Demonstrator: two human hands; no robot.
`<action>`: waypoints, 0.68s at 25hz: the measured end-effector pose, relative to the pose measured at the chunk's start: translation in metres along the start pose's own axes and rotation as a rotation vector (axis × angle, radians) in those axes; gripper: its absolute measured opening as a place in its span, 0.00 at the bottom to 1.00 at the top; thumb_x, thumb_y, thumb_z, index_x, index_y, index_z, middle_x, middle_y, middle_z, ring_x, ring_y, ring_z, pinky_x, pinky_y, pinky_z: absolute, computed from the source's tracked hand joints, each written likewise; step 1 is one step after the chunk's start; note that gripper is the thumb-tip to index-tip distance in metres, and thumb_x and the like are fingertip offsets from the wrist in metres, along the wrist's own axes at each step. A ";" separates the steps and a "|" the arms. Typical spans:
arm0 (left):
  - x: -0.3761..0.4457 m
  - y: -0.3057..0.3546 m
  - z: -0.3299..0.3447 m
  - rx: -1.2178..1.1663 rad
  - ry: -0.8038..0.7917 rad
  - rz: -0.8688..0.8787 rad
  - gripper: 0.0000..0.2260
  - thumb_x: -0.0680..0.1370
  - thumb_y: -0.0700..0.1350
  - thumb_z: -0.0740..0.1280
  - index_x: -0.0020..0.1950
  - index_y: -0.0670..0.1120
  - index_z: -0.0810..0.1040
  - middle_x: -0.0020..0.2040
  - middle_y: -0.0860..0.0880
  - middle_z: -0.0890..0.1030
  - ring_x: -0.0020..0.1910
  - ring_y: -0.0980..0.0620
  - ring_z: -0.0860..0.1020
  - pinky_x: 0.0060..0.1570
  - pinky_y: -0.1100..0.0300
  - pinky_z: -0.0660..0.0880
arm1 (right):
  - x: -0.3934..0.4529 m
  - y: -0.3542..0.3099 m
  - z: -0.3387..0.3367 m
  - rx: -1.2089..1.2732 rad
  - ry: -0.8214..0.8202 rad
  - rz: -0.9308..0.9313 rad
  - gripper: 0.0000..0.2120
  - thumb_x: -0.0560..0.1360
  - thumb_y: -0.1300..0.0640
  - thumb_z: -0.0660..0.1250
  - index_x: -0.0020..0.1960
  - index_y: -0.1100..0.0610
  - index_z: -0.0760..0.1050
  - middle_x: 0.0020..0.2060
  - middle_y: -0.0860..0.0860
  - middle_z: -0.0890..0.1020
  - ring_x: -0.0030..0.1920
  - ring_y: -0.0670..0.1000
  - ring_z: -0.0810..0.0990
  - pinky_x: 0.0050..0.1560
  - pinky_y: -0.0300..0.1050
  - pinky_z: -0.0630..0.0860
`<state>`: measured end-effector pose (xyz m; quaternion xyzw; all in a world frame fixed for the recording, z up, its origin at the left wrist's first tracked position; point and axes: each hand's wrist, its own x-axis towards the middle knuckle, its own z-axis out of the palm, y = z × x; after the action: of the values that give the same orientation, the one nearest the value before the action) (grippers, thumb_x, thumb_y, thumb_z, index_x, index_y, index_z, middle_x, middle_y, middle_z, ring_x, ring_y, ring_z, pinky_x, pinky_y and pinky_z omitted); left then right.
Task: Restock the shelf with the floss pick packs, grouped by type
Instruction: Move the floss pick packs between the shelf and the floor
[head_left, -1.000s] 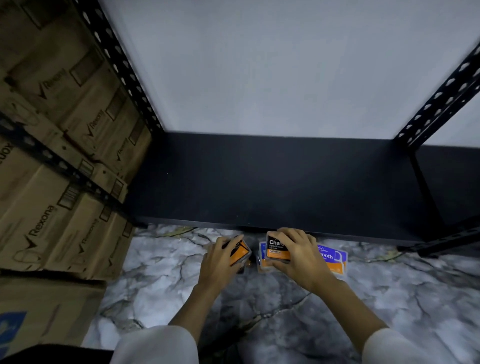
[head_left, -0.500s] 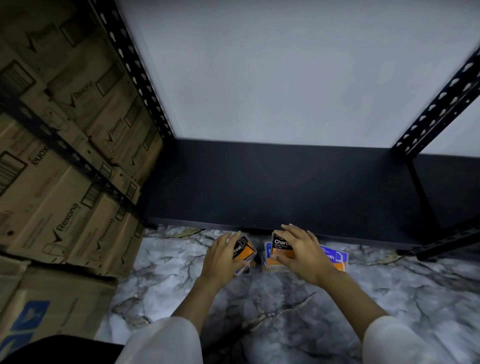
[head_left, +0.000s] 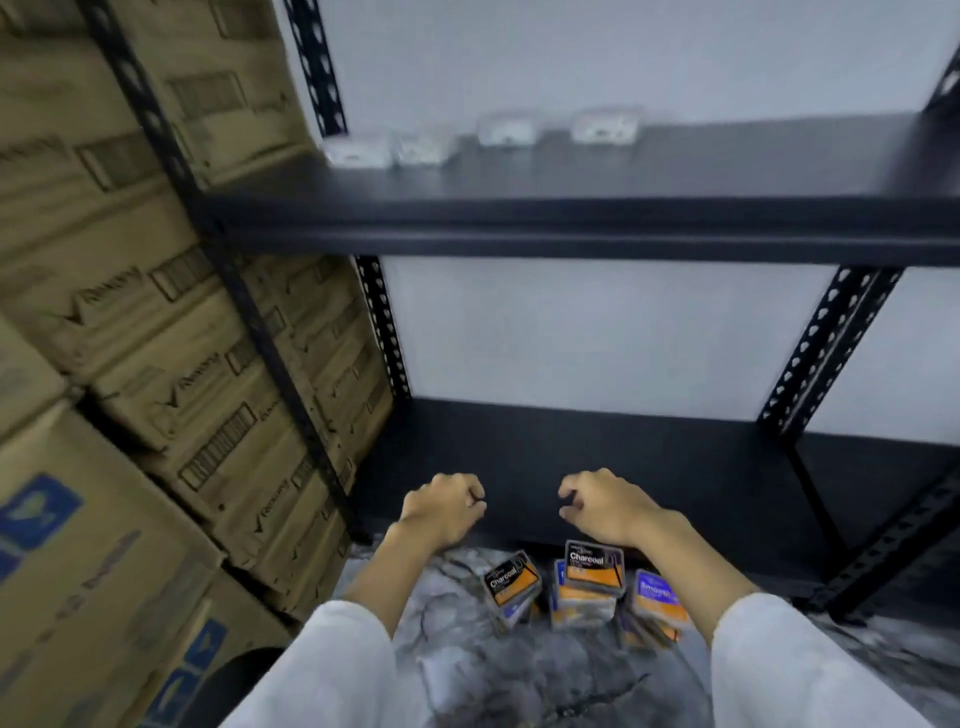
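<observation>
Both hands hang over the bottom shelf (head_left: 623, 467) with fingers loosely curled, holding nothing: the left hand (head_left: 444, 512) and the right hand (head_left: 608, 506). The floss pick packs (head_left: 589, 587) lie in small piles on the marble floor (head_left: 519, 675), near the shelf's front edge, below the hands.

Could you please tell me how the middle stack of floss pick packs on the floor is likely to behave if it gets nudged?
The middle stack would probably topple or slide apart: its top Charcoal pack sits askew, tilted on those beneath. The packs look like glossy plastic, so likely slippery. They seem small and thin, probably light, so a slight push could scatter them across the marble floor.
</observation>
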<state>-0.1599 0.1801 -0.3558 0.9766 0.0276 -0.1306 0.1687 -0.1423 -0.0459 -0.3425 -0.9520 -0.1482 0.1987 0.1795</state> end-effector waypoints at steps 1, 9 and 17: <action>-0.007 0.004 -0.023 0.009 0.000 0.010 0.12 0.78 0.55 0.62 0.59 0.56 0.76 0.59 0.53 0.79 0.59 0.48 0.77 0.57 0.53 0.73 | -0.006 -0.013 -0.017 -0.025 0.020 -0.021 0.14 0.78 0.49 0.62 0.62 0.52 0.74 0.59 0.52 0.77 0.57 0.55 0.78 0.58 0.52 0.74; -0.040 0.053 -0.215 0.056 0.245 0.107 0.12 0.79 0.55 0.60 0.59 0.55 0.77 0.59 0.52 0.79 0.58 0.49 0.76 0.56 0.53 0.72 | -0.037 -0.115 -0.182 -0.124 0.308 -0.195 0.15 0.78 0.47 0.60 0.61 0.51 0.73 0.58 0.51 0.76 0.54 0.54 0.77 0.54 0.49 0.74; -0.007 0.076 -0.343 0.013 0.513 0.150 0.10 0.79 0.56 0.60 0.53 0.55 0.78 0.55 0.53 0.79 0.56 0.48 0.77 0.54 0.51 0.71 | -0.002 -0.155 -0.298 -0.076 0.494 -0.315 0.12 0.78 0.49 0.61 0.58 0.52 0.75 0.55 0.51 0.79 0.53 0.53 0.78 0.55 0.50 0.76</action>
<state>-0.0751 0.2238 -0.0172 0.9781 -0.0040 0.1340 0.1592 -0.0479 0.0072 -0.0244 -0.9429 -0.2534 -0.0749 0.2029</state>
